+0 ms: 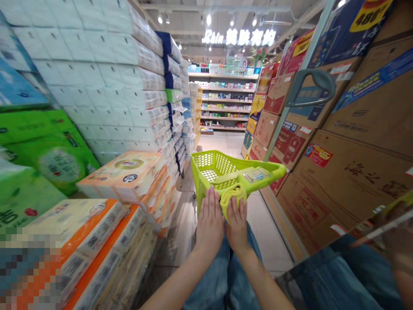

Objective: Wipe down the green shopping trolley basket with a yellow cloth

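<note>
A lime-green shopping cart (pixel 222 177) with a perforated basket stands directly ahead of me. My left hand (pixel 210 217) lies flat against the cart's near side, its fingers stretched upward and close together. Beside it, my right hand (pixel 238 219) presses a folded yellow cloth (pixel 232 196) against the cart, with the fingers laid over the cloth. The cart's handle (pixel 274 172) reaches out to the right, and a label panel (pixel 256 175) sits near it. The palms of both hands are hidden.
Stacked tissue packs (pixel 122 172) line the left of the aisle. Cardboard cartons (pixel 355 172) rise on the right, with a grey handle (pixel 311 88) jutting out before them. Pale floor tiles (pixel 226 140) lead to stocked shelves (pixel 226 101) at the back.
</note>
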`<state>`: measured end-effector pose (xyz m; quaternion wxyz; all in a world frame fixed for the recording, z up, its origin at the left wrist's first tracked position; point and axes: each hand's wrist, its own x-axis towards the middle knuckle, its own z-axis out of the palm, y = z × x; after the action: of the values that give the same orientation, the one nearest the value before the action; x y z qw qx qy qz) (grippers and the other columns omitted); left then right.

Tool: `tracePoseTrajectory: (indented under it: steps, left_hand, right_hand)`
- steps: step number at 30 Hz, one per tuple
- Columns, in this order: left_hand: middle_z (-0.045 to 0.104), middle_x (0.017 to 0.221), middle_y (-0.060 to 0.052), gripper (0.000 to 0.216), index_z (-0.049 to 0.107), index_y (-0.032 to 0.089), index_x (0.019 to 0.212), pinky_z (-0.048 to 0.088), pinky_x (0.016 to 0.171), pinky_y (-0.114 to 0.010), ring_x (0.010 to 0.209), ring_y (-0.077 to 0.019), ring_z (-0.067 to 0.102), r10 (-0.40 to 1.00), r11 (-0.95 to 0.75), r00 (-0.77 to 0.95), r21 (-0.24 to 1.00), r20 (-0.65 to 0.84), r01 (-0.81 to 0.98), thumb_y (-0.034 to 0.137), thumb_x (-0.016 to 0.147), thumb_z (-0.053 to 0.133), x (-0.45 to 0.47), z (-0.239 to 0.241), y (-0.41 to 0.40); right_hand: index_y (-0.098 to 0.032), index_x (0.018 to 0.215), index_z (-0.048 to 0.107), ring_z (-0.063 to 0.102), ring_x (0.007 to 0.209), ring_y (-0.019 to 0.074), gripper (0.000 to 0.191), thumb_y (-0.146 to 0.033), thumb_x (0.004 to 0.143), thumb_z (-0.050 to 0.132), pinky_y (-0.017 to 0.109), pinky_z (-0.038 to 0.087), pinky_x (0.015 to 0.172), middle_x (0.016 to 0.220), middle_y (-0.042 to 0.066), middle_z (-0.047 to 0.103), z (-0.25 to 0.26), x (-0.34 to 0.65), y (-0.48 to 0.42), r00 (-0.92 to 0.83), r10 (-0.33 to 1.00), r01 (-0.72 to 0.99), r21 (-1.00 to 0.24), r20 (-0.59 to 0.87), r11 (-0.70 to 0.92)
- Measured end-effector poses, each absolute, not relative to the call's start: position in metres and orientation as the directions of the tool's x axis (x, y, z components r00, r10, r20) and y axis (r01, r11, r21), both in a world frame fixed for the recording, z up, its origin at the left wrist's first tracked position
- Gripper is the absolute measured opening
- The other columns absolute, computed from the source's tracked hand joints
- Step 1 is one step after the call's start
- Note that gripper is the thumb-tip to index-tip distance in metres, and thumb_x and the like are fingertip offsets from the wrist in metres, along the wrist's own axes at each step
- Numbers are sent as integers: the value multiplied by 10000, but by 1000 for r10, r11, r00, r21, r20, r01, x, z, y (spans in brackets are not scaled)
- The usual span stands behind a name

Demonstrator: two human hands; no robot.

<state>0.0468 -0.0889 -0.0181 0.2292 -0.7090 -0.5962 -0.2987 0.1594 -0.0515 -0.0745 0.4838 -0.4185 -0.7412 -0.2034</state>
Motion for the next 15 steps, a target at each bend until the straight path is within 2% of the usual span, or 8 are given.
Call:
tracePoseTrajectory:
  steps: [2,4,6,9,11,13,15]
  left_hand:
    - [238,1579,-223,766,16,32,1538,375,1146,-451,1481,-299,179,710,-180,117,19,694,983,116,887,411,45,-18,-89]
    - [258,1573,-226,779,27,26,1536,374,1146,-457,1479,-304,186,719,-184,127,11,683,983,147,888,443,43,-17,-89]
    - [259,1574,-223,795,35,31,1537,372,1146,-454,1479,-300,188,725,-189,130,13,677,982,163,884,469,42,-16,-90]
    - [232,1587,-211,798,35,50,1541,370,1148,-444,1482,-290,182,726,-191,126,23,676,981,158,884,475,43,-16,-90]
    - [220,1587,-222,811,16,39,1538,375,1142,-451,1483,-300,175,724,-190,120,29,679,981,166,886,481,45,-16,-90]
    - [221,1581,-236,831,-13,27,1534,378,1138,-463,1483,-310,172,721,-187,108,41,685,982,175,887,487,47,-17,-89]
    - [236,1573,-245,847,-42,24,1531,382,1133,-476,1481,-316,184,713,-183,95,53,695,982,177,888,488,47,-19,-87]
  right_hand:
    - [-214,1558,145,106,1503,258,789,14,837,370,610,238,1181,1590,86,285,-77,161,-50,-279,372,808,7,885,589]
    - [-208,1560,135,102,1505,241,806,37,823,352,597,203,1194,1577,88,317,-74,171,-43,-280,361,830,35,889,557]
    - [-207,1564,97,94,1506,240,834,48,804,331,615,191,1186,1580,96,311,-65,182,-34,-200,385,864,-22,901,502]
    - [-202,1566,55,86,1507,259,872,33,770,322,639,201,1167,1595,102,273,-42,188,-31,-14,474,879,-215,880,426]
    - [-201,1567,73,67,1509,273,878,10,755,334,637,198,1165,1600,94,263,-26,181,-40,41,553,868,-304,832,393]
    - [-205,1561,138,75,1509,275,858,-6,753,345,617,179,1173,1583,78,310,-10,169,-53,-24,623,862,-300,782,408]
    - [-210,1537,244,145,1499,263,808,-15,762,364,573,157,1188,1542,57,393,4,160,-65,-172,662,849,-231,730,476]
